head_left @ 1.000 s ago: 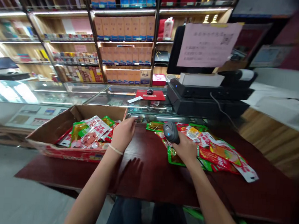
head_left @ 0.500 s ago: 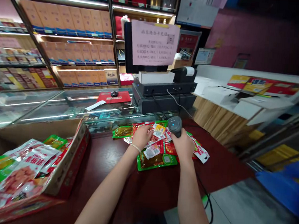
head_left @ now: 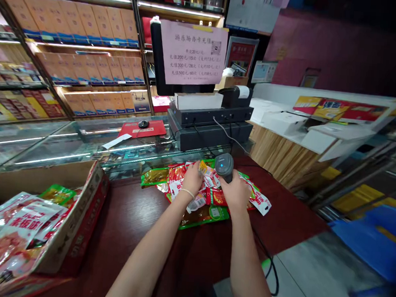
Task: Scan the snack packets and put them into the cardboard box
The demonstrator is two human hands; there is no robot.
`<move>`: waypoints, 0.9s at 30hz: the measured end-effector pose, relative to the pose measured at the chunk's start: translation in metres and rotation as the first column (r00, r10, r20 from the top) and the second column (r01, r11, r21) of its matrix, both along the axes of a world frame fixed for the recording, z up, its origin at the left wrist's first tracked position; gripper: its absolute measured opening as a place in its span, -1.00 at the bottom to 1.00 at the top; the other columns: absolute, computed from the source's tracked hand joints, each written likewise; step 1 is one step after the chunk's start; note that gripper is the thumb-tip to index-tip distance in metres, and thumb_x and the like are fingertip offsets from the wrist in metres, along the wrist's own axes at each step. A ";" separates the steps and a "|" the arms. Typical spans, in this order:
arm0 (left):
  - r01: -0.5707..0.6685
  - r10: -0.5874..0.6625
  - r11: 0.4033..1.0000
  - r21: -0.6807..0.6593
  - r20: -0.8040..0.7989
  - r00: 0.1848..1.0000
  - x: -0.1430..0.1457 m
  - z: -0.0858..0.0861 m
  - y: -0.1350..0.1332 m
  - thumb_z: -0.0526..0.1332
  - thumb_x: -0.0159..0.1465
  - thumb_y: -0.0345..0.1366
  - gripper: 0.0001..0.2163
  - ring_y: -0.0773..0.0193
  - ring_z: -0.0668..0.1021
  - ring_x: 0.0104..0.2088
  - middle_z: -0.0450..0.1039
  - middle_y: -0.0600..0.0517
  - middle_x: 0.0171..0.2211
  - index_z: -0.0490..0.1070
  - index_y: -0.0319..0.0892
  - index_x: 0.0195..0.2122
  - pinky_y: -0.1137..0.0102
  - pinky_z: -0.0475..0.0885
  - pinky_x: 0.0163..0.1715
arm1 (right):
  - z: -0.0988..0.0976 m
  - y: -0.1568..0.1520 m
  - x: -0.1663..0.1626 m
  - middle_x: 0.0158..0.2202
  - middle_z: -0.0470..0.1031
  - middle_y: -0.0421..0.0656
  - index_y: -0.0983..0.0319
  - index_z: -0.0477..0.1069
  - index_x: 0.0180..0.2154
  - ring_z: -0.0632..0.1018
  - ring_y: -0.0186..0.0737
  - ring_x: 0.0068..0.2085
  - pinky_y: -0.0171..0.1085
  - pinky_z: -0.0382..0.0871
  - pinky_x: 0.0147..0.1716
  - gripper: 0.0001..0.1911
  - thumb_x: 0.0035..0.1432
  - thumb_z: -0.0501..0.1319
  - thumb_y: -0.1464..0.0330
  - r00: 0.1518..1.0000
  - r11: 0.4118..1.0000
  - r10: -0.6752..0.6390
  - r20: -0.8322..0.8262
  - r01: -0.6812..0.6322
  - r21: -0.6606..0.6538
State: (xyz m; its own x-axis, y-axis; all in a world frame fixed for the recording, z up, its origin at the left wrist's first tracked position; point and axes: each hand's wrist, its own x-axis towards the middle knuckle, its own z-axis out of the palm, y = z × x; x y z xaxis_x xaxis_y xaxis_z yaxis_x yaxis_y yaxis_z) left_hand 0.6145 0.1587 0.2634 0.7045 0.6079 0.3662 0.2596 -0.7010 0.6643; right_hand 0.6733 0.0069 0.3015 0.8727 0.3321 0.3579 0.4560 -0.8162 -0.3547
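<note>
Right hand [head_left: 236, 194] wrapped round scanner [head_left: 224, 165]; left hand [head_left: 192, 180] half-curled at yellow-marked packet [head_left: 202, 168], grip unclear. Best now: smooth wrapper flat, steady that aim!

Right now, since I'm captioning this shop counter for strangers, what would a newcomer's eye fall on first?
Probably the pink paper notice with its QR code, fixed across the monitor at upper centre. Next, in the middle, the dark handheld barcode scanner in the right hand, above a bright heap of snack packets, with the left hand among them. At lower left, an open cardboard box holds more packets.
</note>
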 end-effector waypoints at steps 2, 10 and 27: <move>-0.020 0.031 0.996 -0.086 0.133 0.991 -0.015 -0.002 0.006 0.20 0.18 -0.43 -0.68 0.06 0.49 0.00 0.46 -0.17 -0.05 0.41 -0.20 -0.01 0.19 0.33 0.08 | 0.000 0.002 -0.003 -0.33 0.58 -0.06 0.15 0.41 -0.09 0.57 -0.02 -0.30 -0.22 0.18 -0.37 -0.62 0.16 0.15 0.06 1.000 1.000 0.018 0.002 -0.018 0.011; 0.196 0.442 0.612 -0.766 0.537 0.719 -0.123 -0.022 0.053 0.31 0.12 -0.21 -0.66 0.19 0.60 -0.25 0.50 -0.08 -0.12 0.34 -0.19 -0.11 0.27 0.53 -0.25 | -0.002 0.023 -0.047 -0.31 0.59 -0.06 0.18 0.32 0.07 0.57 0.00 -0.35 -0.24 0.18 -0.43 -0.46 0.10 0.20 0.07 0.971 0.962 0.238 0.034 -0.241 0.130; 0.291 0.628 0.503 -0.814 0.575 0.523 -0.189 -0.056 0.085 0.36 0.10 -0.34 -0.71 0.27 0.58 -0.16 0.52 -0.05 -0.10 0.39 -0.18 -0.14 0.26 0.50 -0.08 | -0.028 0.045 -0.113 -0.27 0.62 -0.14 0.18 0.18 0.18 0.63 0.02 -0.30 -0.24 0.29 -0.42 -0.37 0.08 0.24 0.25 0.625 0.623 0.776 -0.086 -0.781 -0.051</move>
State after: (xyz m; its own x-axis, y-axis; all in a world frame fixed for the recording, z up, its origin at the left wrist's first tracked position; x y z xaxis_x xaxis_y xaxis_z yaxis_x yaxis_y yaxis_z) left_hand 0.4257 0.2434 0.2071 0.2528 0.9657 -0.0601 -0.6003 0.2053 0.7730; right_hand 0.5600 0.0518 0.2733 0.2908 0.9197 0.2637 0.9171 -0.1895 -0.3507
